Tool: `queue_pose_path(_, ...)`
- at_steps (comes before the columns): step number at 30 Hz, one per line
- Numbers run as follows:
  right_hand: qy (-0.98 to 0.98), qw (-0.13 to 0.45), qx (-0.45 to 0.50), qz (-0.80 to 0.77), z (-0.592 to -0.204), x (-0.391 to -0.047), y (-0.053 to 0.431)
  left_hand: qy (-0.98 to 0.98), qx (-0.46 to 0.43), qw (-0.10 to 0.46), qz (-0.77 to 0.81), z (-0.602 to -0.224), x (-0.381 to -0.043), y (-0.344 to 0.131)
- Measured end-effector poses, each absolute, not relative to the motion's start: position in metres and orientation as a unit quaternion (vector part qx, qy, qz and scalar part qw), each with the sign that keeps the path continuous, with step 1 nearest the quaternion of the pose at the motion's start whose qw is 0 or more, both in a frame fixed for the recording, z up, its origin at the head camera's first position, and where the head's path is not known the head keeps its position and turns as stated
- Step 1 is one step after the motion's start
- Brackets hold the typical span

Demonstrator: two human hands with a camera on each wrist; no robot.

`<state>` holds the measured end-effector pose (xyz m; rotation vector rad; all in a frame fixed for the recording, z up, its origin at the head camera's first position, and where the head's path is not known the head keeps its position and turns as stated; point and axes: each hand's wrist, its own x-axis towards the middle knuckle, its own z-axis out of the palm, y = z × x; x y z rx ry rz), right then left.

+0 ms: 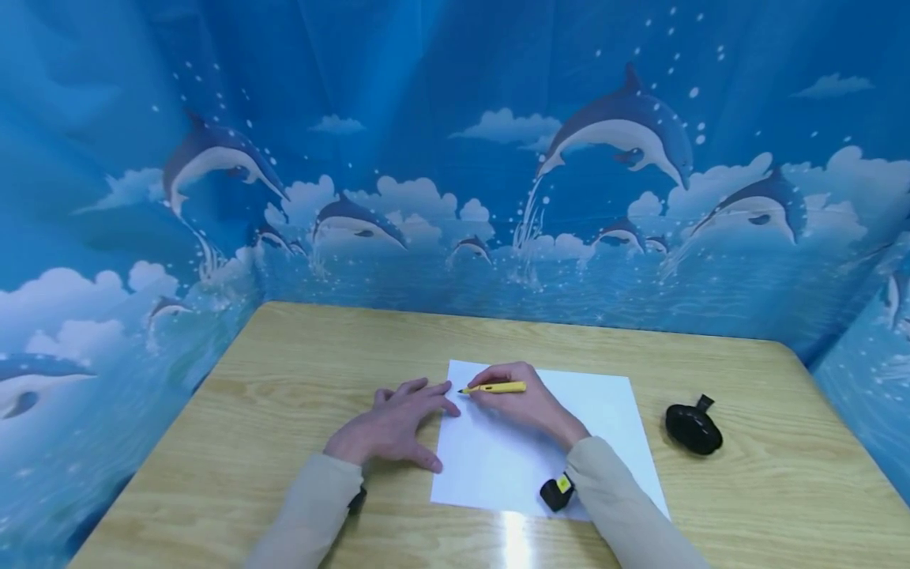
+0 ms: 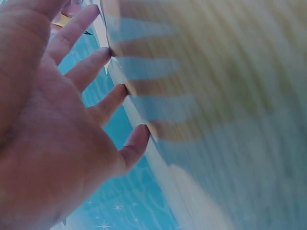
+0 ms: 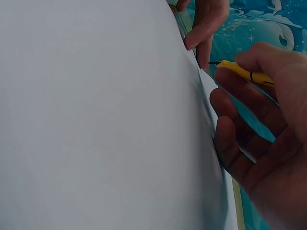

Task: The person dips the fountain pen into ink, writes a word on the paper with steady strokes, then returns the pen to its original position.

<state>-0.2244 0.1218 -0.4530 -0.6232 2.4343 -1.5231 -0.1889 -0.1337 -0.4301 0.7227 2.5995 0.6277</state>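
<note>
A sheet of white paper [image 1: 483,466] lies on the wooden table. My right hand [image 1: 515,395] pinches a yellow pen [image 1: 503,387] between thumb and fingers over the upper left part of the sheet. Its dark tip points left, close over the paper near the left edge. In the right wrist view, the other fingers curl loosely below the pen [image 3: 261,78]. My left hand [image 1: 398,423] is spread flat at the sheet's left side, index and middle fingertips at the paper's edge. The left wrist view shows these fingers [image 2: 88,69] straight, with their tips on the surface.
A glossy black rounded object [image 1: 693,429] with a short tab sits right of the paper. Under my right wrist is a small black device [image 1: 557,493] with a yellow label. A blue curtain [image 1: 441,158] printed with dolphins hangs behind the table [image 1: 320,340].
</note>
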Motion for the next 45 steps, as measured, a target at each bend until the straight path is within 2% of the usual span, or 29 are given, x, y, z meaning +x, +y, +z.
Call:
queue_pose_path(18, 0.833, 0.129, -0.214, -0.494, -0.4562, -0.2303, 0.1166, 0.922, 0.248, 0.192, 0.229, -0.4332, -0.1897, -0.134)
queue_pose_path(45, 0.853, 0.116, -0.229, -0.454, -0.4508, -0.2298, 0.1182, 0.925, 0.252, 0.191, 0.213, -0.4317, -0.1904, -0.1326)
